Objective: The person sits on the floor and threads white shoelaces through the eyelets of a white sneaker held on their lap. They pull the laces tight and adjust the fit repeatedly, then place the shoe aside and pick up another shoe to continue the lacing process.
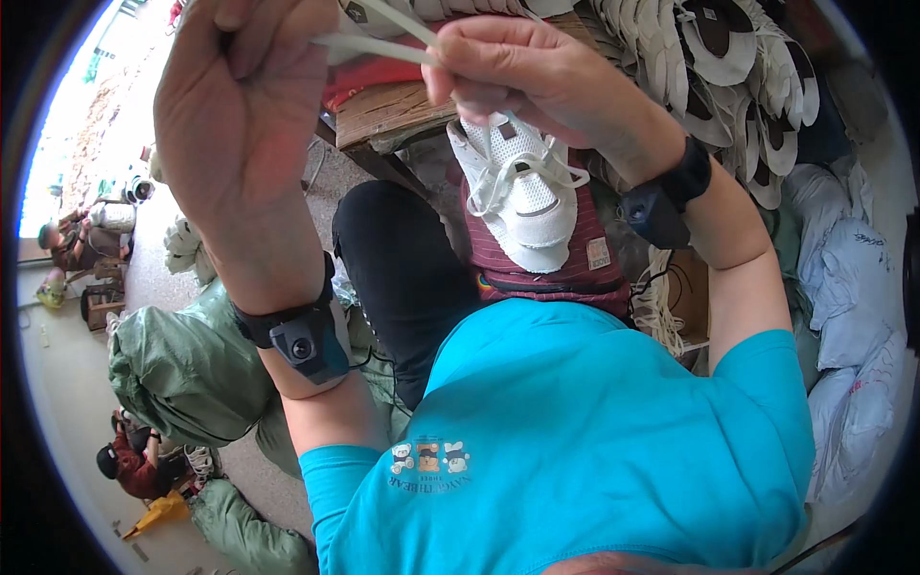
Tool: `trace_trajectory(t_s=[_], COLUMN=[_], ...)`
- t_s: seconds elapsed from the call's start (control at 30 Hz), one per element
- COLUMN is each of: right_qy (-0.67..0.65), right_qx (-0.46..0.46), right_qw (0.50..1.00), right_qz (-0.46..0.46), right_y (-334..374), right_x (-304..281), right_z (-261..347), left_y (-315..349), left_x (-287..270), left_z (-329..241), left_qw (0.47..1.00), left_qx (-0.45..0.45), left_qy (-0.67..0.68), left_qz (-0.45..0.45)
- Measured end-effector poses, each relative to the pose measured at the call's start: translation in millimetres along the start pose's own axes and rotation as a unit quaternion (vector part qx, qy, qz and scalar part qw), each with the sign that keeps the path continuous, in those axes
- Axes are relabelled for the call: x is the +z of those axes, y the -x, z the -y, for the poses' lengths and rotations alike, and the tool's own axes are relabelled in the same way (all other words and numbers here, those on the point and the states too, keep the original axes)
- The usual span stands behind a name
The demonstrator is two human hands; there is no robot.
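A white mesh sneaker [539, 226] rests in my lap on a maroon striped cloth [594, 225], toe toward me, with loosely threaded laces over its tongue. My right hand [503, 62] is above it, thumb and forefinger pinching a flat white shoelace [379, 46]. Two strands run left from that pinch, one to the edge of my left hand [251, 105] and one out past the top edge. My left hand is raised with its palm showing and fingers curled at the lace; the picture's top edge cuts off part of them.
A wooden bench [383, 115] stands ahead, red material on it. White shoe uppers [719, 67] pile up at the far right. Pale sacks [853, 287] line the right side; green sacks [182, 369] lie left. Other people [144, 465] sit at work farther left.
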State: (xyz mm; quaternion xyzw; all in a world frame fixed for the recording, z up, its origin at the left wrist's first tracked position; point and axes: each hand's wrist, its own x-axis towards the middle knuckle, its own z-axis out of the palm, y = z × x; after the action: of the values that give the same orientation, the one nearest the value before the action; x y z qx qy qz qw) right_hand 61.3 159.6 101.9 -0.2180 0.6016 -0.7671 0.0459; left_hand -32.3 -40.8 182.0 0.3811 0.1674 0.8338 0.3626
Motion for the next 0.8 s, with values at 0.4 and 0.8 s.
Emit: trace_trajectory(t_s=[0.4, 0.8], right_qy=[0.043, 0.043], right_qx=[-0.145, -0.188], right_qw=[0.988, 0.98], right_qz=[0.035, -0.052], right_y=[-41, -23], right_x=[25, 24], right_z=[117, 129], left_y=[113, 116], left_x=[-78, -79], left_z=[125, 146], left_qw=[0.753, 0.695], left_qx=[-0.075, 0.008], left_qy=[-0.631, -0.717], left_qz=[-0.171, -0.055])
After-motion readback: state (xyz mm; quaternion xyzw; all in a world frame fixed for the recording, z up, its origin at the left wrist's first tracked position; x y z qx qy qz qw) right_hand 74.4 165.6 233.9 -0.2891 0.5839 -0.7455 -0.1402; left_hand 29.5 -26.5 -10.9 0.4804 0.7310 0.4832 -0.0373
